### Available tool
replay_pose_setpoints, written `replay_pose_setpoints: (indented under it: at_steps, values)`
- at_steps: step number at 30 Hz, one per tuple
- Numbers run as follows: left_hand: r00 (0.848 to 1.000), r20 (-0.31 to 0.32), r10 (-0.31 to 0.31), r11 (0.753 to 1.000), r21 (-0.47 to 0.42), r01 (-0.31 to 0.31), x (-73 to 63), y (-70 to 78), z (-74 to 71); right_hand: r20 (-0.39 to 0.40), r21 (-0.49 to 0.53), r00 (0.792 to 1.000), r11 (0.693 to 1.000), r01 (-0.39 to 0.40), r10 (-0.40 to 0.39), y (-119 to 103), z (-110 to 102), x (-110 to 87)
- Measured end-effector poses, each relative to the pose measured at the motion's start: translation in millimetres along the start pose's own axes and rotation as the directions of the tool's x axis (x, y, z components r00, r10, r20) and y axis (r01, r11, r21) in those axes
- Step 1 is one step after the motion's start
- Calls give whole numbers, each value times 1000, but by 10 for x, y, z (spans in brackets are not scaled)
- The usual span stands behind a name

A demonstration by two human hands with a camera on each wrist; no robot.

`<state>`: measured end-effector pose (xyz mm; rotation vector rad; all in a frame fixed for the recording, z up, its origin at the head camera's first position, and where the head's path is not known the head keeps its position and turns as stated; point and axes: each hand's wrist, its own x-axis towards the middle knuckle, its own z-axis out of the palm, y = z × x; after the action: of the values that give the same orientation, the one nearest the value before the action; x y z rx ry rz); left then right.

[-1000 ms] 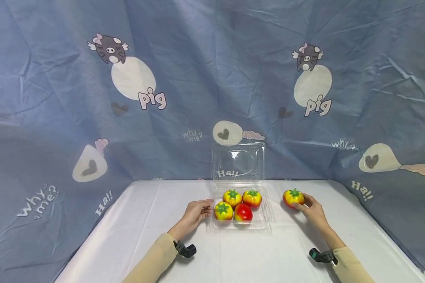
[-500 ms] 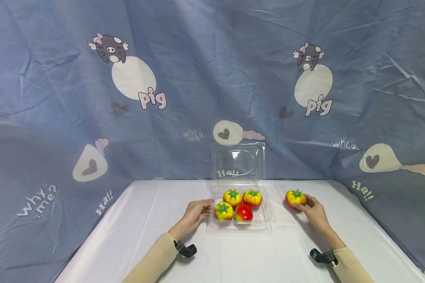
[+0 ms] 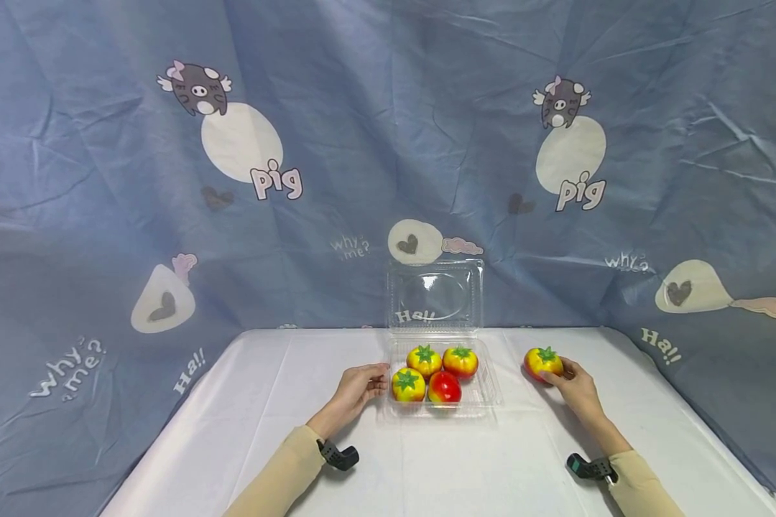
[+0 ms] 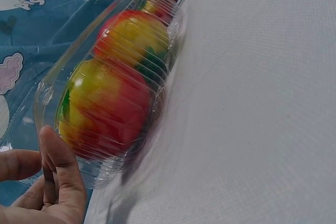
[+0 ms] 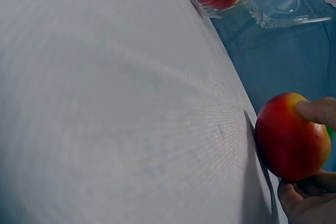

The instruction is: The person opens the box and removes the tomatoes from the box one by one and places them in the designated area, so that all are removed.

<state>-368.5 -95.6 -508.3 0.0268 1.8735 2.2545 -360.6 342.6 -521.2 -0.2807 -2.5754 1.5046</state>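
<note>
A clear plastic clamshell container (image 3: 485,391) lies with its lid raised at the back. Inside sit several red-and-yellow toy tomatoes (image 3: 424,362), most with green leaf tops up; the front right one (image 3: 445,388) shows its red side. My left hand (image 3: 356,391) is at the container's left edge; in the left wrist view its fingers (image 4: 65,171) pinch the rim. To the right of the container, my right hand (image 3: 577,388) holds another toy tomato (image 3: 543,365), green leaves up, between thumb and fingers. Whether that tomato touches the table cannot be told.
A white cloth covers the table (image 3: 453,474). Behind it and along both sides hangs a blue printed curtain (image 3: 336,143), close to the raised lid (image 3: 435,298). Each wrist wears a black strapped camera (image 3: 338,455).
My right hand has shifted a little to the right with the toy tomato, away from the container. My left hand and the container have stayed put.
</note>
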Motion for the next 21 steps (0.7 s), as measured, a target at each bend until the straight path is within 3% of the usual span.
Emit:
replay_pose_setpoints:
  at_steps: [21]
  values:
    - [1000,19,-18,1000,-3,18,1,7,-24,34,-27,999,999,-32,33,-26,-3,-6]
